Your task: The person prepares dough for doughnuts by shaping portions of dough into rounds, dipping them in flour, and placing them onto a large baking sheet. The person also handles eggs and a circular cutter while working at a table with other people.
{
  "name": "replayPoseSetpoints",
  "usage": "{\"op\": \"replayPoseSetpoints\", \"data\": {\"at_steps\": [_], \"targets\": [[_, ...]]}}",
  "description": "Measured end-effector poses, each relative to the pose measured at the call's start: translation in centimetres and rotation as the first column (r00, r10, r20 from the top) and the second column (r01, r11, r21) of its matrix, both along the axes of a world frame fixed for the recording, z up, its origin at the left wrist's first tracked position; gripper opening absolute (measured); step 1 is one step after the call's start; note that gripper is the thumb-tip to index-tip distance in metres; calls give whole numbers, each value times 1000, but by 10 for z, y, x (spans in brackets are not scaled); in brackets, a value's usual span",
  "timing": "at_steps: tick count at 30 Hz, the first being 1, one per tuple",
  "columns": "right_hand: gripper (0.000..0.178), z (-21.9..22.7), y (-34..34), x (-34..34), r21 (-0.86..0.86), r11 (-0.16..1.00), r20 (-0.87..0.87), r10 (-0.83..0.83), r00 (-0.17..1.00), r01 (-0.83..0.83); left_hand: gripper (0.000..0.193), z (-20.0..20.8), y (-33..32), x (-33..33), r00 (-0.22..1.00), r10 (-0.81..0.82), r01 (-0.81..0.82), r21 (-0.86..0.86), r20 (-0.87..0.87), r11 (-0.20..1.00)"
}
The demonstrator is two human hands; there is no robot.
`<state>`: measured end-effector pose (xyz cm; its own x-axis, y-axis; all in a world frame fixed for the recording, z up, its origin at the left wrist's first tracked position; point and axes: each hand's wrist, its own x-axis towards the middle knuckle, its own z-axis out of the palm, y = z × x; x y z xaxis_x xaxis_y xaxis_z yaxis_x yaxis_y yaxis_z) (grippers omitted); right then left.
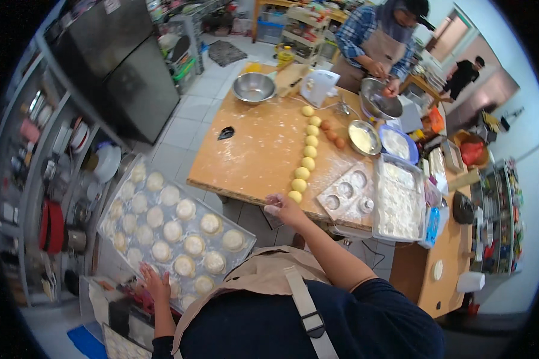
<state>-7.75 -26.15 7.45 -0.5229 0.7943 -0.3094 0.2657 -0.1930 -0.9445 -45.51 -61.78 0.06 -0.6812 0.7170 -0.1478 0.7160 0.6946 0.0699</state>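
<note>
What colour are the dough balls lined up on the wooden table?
The dough balls are pale yellow, seen best in the head view.

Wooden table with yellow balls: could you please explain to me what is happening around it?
The person's left hand, fingers spread, is at the near side of a tray holding pale dough rounds. The floury right hand is by the near edge of the wooden table, close to the row of yellow balls. Across the table, a co-worker has both hands at a metal bowl.
</note>
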Motion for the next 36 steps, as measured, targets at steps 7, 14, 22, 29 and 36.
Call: {"op": "replayPoseSetpoints", "data": {"at_steps": [7, 14, 22, 29, 36], "targets": [[36, 8, 58, 172, 470, 726, 129, -620, 774, 502, 93, 16, 88, 42, 986, -154, 165, 298, -58, 940], [56, -9, 62, 365, 736, 529, 361, -834, 417, 422, 94, 36, 202, 137, 926, -371, 359, 478, -73, 802], [56, -36, 33, 493, 445, 750, 627, -651, 427, 490, 89, 51, 299, 265, 819, -573, 510, 463, -6, 725], [57, -54, 89, 466, 532, 819, 531, -519, 670, 214, 85, 53, 365, 361, 630, -777, 649, 543, 10, 533], [39, 8, 81, 468, 457, 889, 749, -383, 541, -4, 84, 52, 374, 383, 612, -791, 672, 520, 9, 527]]}}
